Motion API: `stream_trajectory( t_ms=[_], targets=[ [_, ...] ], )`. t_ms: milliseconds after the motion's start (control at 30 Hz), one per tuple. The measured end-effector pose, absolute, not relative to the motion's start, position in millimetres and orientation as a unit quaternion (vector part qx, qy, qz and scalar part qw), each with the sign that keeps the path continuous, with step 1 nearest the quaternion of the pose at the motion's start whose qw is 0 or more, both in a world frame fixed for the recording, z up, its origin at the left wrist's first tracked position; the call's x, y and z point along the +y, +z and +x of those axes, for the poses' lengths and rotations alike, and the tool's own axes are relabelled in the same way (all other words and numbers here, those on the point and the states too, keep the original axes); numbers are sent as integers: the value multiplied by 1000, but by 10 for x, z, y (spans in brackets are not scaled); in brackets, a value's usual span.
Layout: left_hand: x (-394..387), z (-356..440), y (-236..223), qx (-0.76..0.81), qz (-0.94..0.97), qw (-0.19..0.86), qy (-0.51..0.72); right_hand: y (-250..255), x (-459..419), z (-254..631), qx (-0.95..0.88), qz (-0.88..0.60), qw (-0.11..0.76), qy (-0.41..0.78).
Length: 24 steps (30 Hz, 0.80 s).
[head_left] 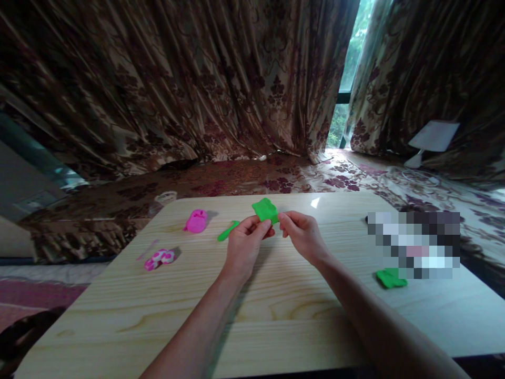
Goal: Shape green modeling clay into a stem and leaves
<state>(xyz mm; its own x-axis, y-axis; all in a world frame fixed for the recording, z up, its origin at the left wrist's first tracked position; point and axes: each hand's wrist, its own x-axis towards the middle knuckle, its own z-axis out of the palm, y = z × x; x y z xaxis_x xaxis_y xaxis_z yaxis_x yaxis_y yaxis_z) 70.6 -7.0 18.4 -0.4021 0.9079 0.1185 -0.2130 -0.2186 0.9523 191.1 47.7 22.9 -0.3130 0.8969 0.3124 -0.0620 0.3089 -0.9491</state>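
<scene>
A flat, ragged-edged sheet of green modelling clay point(265, 208) is held up above the table between both hands. My left hand point(246, 242) pinches its lower edge between thumb and fingers. The fingertips of my right hand point(302, 231) are closed on the sheet's right corner. Just left of my left hand lies a green tool with a handle point(228, 231), its far end partly hidden by that hand. Another flattened green clay piece point(391, 278) rests on the table to the right, beyond my right forearm.
On the light wooden table point(300, 310), a pink clay shape point(196, 221), a pink-and-white clay cluster point(160, 258) and a thin pale stick point(148, 249) lie to the left. A pixelated area covers the right edge. Behind stand a white lamp point(434, 137) and patterned curtains point(236, 79).
</scene>
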Motion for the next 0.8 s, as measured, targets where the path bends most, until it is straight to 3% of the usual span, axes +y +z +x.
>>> stream_trajectory(
  t_ms=[567, 800],
  targets=[
    [-92, 737, 221, 463, 370, 450, 668, 207, 497, 1901, -645, -321, 478, 504],
    [-71, 703, 171, 491, 374, 403, 676, 272, 449, 1933, -647, -331, 479, 493]
  ],
)
